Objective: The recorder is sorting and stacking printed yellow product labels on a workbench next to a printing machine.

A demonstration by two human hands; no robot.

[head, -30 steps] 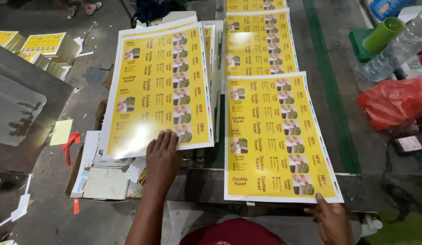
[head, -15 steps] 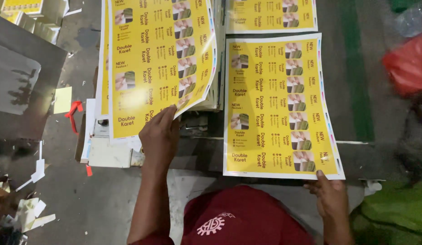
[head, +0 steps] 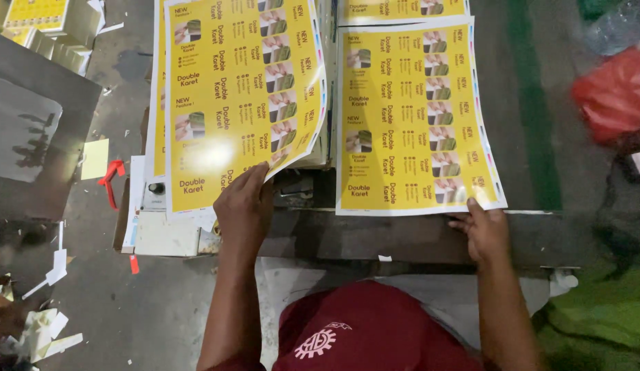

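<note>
Two thin, glossy yellow printed sheets, light and floppy, likely slippery: left hand [head: 243, 206] pinches the lifted sheet [head: 241, 96] at its near corner, while right hand [head: 485, 230] lies open-fingered on the flat sheet's [head: 413, 113] near edge.

my left hand [head: 246, 206] pinching the lifted corner of the left yellow sheet [head: 237, 96] | right hand [head: 483, 230] on the bottom edge of the right sheet [head: 413, 117], lying flat | red bag [head: 612, 93] off right

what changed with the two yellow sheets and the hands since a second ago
The left hand has curled the near right corner of the left yellow sheet up off its stack; a second ago that sheet lay flat under the hand. The right hand still rests at the near right corner of the right yellow sheet, which stays flat.
</note>
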